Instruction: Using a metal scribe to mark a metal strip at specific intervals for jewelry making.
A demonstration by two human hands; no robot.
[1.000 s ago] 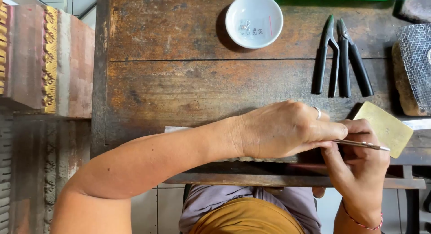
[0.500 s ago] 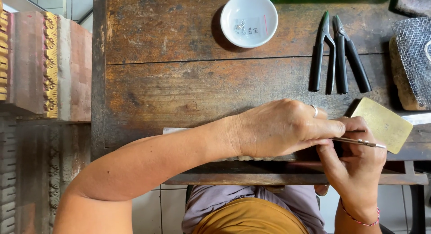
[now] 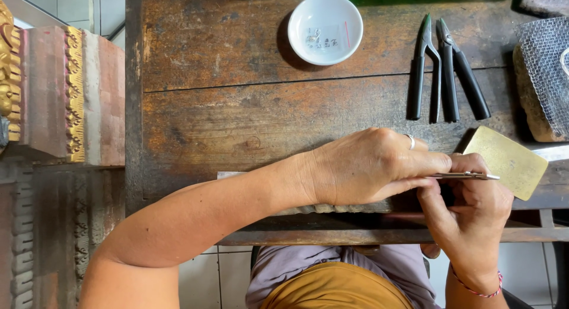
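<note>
Risk of slip: left hand (image 3: 370, 167) pinching thin metal tool (image 3: 465, 176) at desk (image 3: 237, 107) front edge, right hand (image 3: 468, 220) curled beneath, contents hidden; tip could jab fingers or scratch brass plate (image 3: 510, 161)

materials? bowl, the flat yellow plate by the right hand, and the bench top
Bowl: looks like glazed white ceramic, glossy and even; could be plastic.
Flat plate: likely brass, dull yellow metallic sheen with fine scuffs.
Bench top: old wood, dark stained planks with visible grain, cracks and worn patches.
</note>
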